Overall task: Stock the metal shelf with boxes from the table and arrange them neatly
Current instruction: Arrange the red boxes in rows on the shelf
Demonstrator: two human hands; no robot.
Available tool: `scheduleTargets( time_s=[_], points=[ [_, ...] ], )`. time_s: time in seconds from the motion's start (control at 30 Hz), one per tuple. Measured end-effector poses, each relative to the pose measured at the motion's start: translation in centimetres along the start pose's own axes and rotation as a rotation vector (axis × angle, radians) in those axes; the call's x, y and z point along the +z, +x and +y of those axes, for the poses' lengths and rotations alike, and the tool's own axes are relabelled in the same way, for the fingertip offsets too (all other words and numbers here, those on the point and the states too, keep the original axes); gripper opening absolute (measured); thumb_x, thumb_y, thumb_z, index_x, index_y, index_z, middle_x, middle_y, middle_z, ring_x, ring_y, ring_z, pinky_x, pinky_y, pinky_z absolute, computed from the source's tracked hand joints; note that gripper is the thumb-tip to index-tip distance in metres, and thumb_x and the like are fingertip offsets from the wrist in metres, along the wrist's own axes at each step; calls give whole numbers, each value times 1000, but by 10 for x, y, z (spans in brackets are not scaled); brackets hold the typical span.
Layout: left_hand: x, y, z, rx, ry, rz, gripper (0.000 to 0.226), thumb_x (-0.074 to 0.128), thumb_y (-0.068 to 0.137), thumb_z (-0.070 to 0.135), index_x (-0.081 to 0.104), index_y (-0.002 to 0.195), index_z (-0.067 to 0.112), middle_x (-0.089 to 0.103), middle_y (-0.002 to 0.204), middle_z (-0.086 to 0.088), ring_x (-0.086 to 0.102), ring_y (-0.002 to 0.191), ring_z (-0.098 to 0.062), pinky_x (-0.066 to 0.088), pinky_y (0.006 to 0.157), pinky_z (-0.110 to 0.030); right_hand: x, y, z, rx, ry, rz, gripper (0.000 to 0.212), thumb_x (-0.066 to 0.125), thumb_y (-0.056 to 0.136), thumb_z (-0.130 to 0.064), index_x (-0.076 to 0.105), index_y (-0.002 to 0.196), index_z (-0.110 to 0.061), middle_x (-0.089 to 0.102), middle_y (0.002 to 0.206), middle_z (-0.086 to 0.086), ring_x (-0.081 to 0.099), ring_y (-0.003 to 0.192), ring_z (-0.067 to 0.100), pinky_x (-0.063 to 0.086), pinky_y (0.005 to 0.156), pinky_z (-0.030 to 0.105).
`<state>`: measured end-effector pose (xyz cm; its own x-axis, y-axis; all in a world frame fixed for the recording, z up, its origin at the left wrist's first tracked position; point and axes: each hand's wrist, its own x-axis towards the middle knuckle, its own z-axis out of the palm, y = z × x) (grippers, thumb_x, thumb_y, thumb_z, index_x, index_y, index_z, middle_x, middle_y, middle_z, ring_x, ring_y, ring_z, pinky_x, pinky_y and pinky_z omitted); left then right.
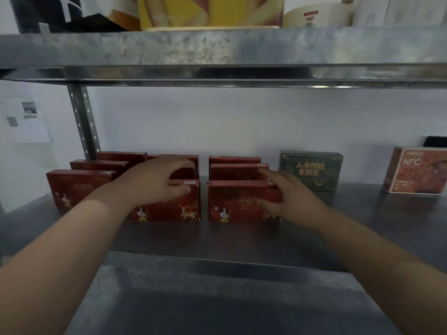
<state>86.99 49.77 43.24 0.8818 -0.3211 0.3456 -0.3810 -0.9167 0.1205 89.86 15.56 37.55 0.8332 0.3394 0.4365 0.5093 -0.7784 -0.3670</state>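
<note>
Metal shelf [242, 240], dull grey sheet steel, smooth with a soft sheen, and an upper shelf [217, 49] of mottled galvanised steel above it on a perforated upright post [83, 122]. The red boxes [232, 160] are flat glossy card cartons standing upright on the shelf board near the back wall, in three columns, each three deep (gold deer and a small figure printed on the fronts). My left hand [154, 182] grips the middle front box [169, 209]: thumb on its front face near the top edge, fingers curled over the top towards the box behind. My right hand [287, 194] holds the right end of the right front box [237, 204], fingers spread, thumb pressed on the front face, index stretched out to the top corner of the box behind it. The left front box [72, 189] stands untouched, partly behind my forearm. Just right of my right hand is a dark green box [312, 170] with gold lettering, film-wrapped; further right, well apart, an orange box [416, 172] marked NFC. On the upper shelf are a yellow container [210, 10] and a cream tub [316, 18]; their contents are not visible.
</note>
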Motion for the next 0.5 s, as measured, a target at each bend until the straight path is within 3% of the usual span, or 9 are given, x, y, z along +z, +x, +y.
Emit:
scheduleTargets(
  time_s=[0.1, 0.17, 0.27, 0.37, 0.43, 0.5],
  points=[
    [12, -5, 42, 143, 75, 181, 60, 55, 93, 49, 38, 149, 37, 45, 149, 8, 42, 135, -13, 36, 105, -27, -5, -20, -5, 15, -131, 79, 81, 65, 89, -49, 23, 157, -33, 24, 162, 5, 16, 151, 22, 18, 121, 33],
    [25, -8, 72, 247, 85, 243, 59, 48, 93, 51, 41, 149, 33, 50, 147, 5, 47, 132, -15, 42, 104, -32, -9, -38, -8, 26, -240, 90, 79, 58, 90, -53, 22, 158, -29, 24, 163, 6, 11, 153, 26, 17, 123, 44],
    [53, -14, 111, 355, 69, 229, 62, 43, 90, 55, 46, 145, 27, 54, 142, 4, 51, 128, -17, 46, 102, -34, -11, -77, -12, 72, -321, 91, 77, 42, 83, -59, 39, 151, -22, 42, 153, 8, 34, 144, 30, 33, 117, 46],
    [81, -26, 152, 408, -11, 183, 56, 47, 88, 53, 56, 136, 25, 63, 126, 5, 58, 115, -18, 53, 87, -35, -13, -132, -14, 148, -379, 140, 58, 61, 82, -45, 59, 132, -17, 62, 127, 7, 60, 114, 31, 52, 91, 39],
    [98, -38, 180, 464, -58, 156, 55, 46, 85, 53, 61, 129, 24, 66, 118, 5, 62, 107, -18, 53, 81, -33, -15, -174, -16, 186, -415, 198, 45, 65, 81, -38, 65, 121, -20, 68, 113, 4, 65, 99, 28, 54, 75, 34],
    [115, -51, 209, 550, -94, 118, 53, 47, 85, 52, 62, 127, 24, 67, 114, 7, 63, 103, -16, 53, 78, -30, -19, -218, -17, 258, -427, 196, 41, 58, 83, -39, 65, 118, -21, 68, 109, 1, 65, 98, 25, 54, 74, 34]
  ],
)
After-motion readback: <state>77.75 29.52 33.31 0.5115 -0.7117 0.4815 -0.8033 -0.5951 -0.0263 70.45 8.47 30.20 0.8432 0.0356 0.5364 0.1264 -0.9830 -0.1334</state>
